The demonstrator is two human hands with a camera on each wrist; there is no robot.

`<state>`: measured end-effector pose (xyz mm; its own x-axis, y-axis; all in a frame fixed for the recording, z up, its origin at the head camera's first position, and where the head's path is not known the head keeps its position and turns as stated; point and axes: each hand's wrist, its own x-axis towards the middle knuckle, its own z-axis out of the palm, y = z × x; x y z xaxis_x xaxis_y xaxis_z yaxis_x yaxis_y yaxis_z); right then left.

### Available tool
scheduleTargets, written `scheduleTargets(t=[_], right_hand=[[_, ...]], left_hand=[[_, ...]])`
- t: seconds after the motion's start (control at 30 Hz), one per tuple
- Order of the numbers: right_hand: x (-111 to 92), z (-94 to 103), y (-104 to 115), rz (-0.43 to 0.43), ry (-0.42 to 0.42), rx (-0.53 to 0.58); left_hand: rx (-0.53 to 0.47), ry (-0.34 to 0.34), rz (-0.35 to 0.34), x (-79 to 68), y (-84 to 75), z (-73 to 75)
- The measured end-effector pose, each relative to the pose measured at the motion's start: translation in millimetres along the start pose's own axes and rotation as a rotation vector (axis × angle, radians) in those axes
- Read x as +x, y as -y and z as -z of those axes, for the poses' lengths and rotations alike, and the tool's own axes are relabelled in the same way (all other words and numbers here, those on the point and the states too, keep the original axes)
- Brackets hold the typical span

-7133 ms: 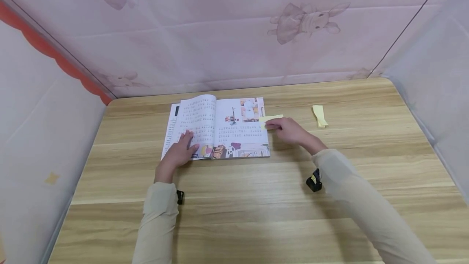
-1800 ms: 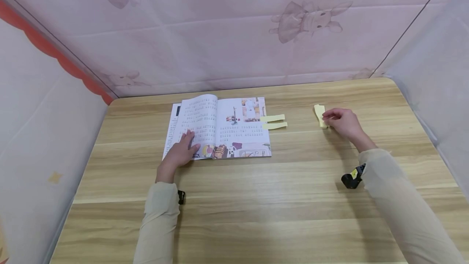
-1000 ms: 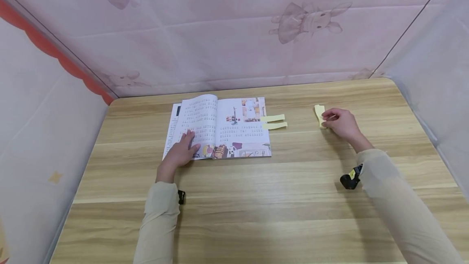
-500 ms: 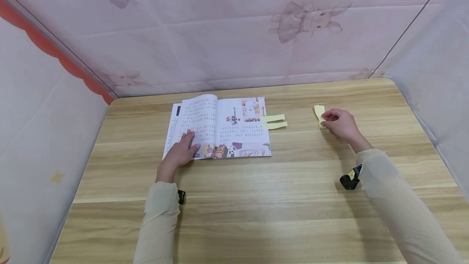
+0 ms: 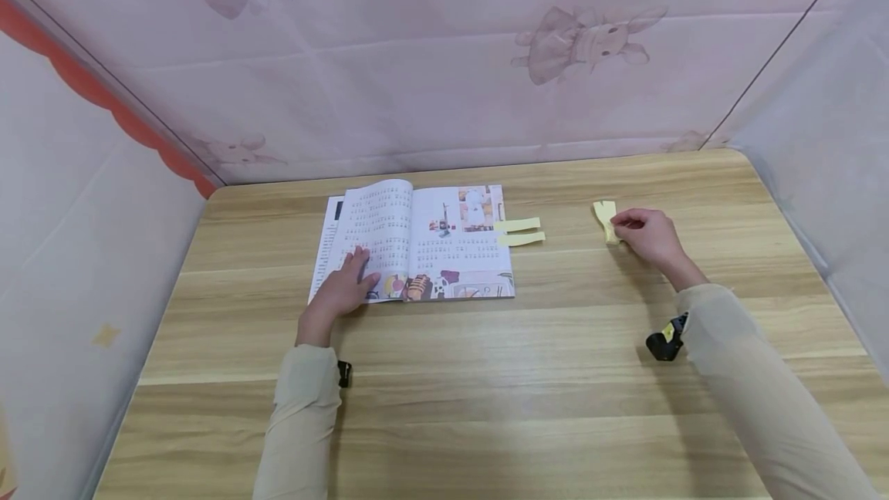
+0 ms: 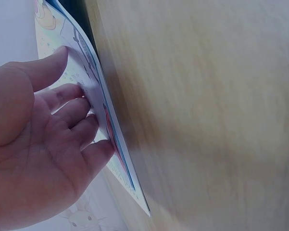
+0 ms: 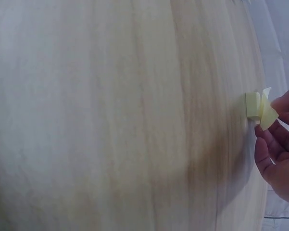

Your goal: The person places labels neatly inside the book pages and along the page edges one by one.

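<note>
Four left fingers (image 6: 73,112) rest relaxed on the book (image 5: 451,251) — right fingers (image 7: 284,102) pinch a yellow slip (image 7: 267,114).

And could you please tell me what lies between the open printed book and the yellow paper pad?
In the head view, two yellow paper strips jut rightward from the book; then bare wooden tabletop reaches the pad.

the head view looks down across the table (image 5: 472,392), while 2 close wrist views face the same hands (image 5: 338,289) (image 5: 651,238).
</note>
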<state>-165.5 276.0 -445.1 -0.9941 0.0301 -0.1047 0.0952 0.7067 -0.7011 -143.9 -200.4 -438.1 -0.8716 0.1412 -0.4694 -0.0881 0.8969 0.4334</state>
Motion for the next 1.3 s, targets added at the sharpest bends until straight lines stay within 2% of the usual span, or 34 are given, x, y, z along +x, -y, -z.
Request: scheduleTargets(t=[0.7,1.3], right_hand=[[-1.4,1.6,1.0,0.01,-0.023,-0.023],[2.2,1.4,3.7,0.043,0.006,-0.062]], left_hand=[[0.011,-0.002,0.005,1.3,0.9,-0.8],[0.007,-0.005,0.001,-0.2,-0.3,-0.9]])
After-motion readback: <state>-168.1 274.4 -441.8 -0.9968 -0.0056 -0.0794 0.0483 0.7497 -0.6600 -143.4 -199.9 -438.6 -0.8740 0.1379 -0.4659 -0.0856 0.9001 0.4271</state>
